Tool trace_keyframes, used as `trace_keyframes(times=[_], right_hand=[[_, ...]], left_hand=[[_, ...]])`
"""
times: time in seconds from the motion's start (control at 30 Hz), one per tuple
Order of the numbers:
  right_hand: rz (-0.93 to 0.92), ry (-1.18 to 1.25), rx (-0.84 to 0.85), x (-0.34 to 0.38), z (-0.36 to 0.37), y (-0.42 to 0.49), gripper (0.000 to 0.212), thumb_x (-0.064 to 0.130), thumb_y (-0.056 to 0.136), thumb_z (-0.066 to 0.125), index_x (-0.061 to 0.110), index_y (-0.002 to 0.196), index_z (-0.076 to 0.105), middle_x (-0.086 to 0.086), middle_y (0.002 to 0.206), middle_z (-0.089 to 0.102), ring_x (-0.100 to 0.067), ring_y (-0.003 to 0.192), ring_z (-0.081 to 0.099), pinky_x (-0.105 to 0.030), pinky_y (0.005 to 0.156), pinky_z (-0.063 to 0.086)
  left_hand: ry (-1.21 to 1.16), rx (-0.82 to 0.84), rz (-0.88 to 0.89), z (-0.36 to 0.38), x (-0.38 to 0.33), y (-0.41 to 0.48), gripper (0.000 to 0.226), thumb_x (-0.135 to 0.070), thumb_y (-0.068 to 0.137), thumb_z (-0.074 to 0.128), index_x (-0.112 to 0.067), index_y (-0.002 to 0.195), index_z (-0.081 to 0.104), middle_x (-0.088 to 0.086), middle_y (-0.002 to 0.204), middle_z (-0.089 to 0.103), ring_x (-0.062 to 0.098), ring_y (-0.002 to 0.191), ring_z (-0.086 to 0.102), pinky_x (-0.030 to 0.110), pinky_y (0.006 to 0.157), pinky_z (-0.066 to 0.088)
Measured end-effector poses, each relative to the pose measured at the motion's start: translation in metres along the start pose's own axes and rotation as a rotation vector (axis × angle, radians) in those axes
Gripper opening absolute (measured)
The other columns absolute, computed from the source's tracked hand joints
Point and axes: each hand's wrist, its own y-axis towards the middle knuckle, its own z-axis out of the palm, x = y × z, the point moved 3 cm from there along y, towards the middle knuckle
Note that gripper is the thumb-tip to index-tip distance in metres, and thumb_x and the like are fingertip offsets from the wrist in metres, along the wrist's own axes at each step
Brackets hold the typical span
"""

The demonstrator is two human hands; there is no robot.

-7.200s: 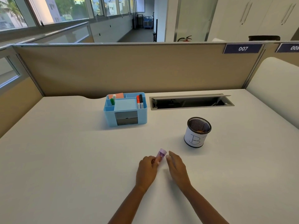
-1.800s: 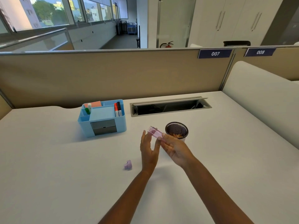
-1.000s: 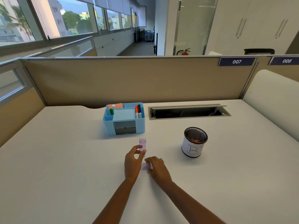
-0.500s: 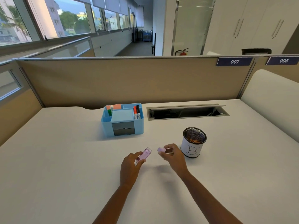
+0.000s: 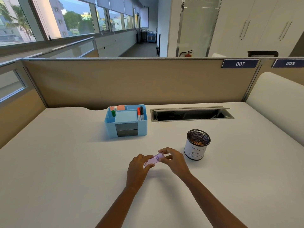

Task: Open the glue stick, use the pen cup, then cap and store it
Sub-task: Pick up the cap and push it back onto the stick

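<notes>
A white worktop (image 5: 65, 162) sits inside tan partitions. Left of the mesh pen cup (image 5: 197, 144), which holds something orange-brown, both hands grip the pink glue stick (image 5: 153, 160): the left hand (image 5: 139, 169) pinches its near end, the right hand (image 5: 173, 159) its far end. Further left of the cup, a blue organizer (image 5: 125, 120) holds markers and notes.

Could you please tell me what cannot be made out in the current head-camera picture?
- Cap end of the glue stick: covered by the right hand, so cap seating is unclear.
- Its lower end: wrapped by the left hand.
- Pen cup contents: dim behind the mesh rim.
- Cable tray interior: in shadow.
</notes>
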Motion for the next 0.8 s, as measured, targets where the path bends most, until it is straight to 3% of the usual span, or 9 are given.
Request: trace_keyframes(times=[0.13, 0.27, 0.5, 0.63, 0.8], right_hand=[[-0.004, -0.013, 0.001, 0.0007, 0.0011, -0.0007, 0.023, 0.013, 0.082, 0.066, 0.004, 0.103, 0.063, -0.014, 0.110, 0.067, -0.023, 0.091, 0.062, -0.004, 0.062, 0.043], [-0.009, -0.027, -0.025, 0.0026, -0.0013, -0.0018, 0.026, 0.013, 0.080, 0.067, 0.005, 0.104, 0.062, -0.015, 0.106, 0.068, -0.020, 0.085, 0.061, -0.001, 0.058, 0.044], [0.051, -0.019, -0.066, 0.0038, -0.0017, -0.0029, 0.026, 0.022, 0.080, 0.068, 0.003, 0.095, 0.062, -0.020, 0.093, 0.071, -0.021, 0.071, 0.057, -0.018, 0.059, 0.043], [0.104, -0.025, -0.089, 0.0016, -0.0004, -0.0038, 0.033, 0.030, 0.080, 0.067, 0.001, 0.094, 0.061, -0.022, 0.090, 0.071, -0.021, 0.066, 0.056, -0.016, 0.054, 0.041], [0.062, 0.011, -0.064, 0.0059, 0.0003, -0.0040, 0.025, 0.017, 0.082, 0.066, 0.004, 0.103, 0.061, -0.017, 0.104, 0.068, -0.020, 0.079, 0.057, -0.003, 0.053, 0.043]], left_hand=[[-0.038, 0.002, -0.026, 0.0002, -0.0005, -0.0021, 0.041, -0.026, 0.088, 0.054, -0.012, 0.126, 0.048, 0.012, 0.136, 0.050, 0.028, 0.122, 0.047, 0.035, 0.104, 0.036], [-0.081, 0.006, -0.007, 0.0013, -0.0028, -0.0028, 0.038, -0.026, 0.086, 0.057, -0.014, 0.123, 0.052, 0.013, 0.129, 0.055, 0.026, 0.112, 0.054, 0.028, 0.095, 0.042], [-0.070, -0.013, 0.016, 0.0028, -0.0067, -0.0036, 0.038, -0.024, 0.085, 0.060, -0.015, 0.122, 0.054, 0.014, 0.119, 0.058, 0.024, 0.104, 0.057, 0.020, 0.082, 0.041], [-0.048, -0.023, 0.027, 0.0041, -0.0071, -0.0052, 0.039, -0.023, 0.085, 0.059, -0.015, 0.123, 0.052, 0.014, 0.124, 0.056, 0.025, 0.109, 0.055, 0.020, 0.085, 0.039], [-0.082, -0.027, 0.013, 0.0042, -0.0050, -0.0053, 0.040, -0.024, 0.085, 0.060, -0.014, 0.123, 0.052, 0.014, 0.124, 0.057, 0.025, 0.108, 0.056, 0.021, 0.086, 0.040]])
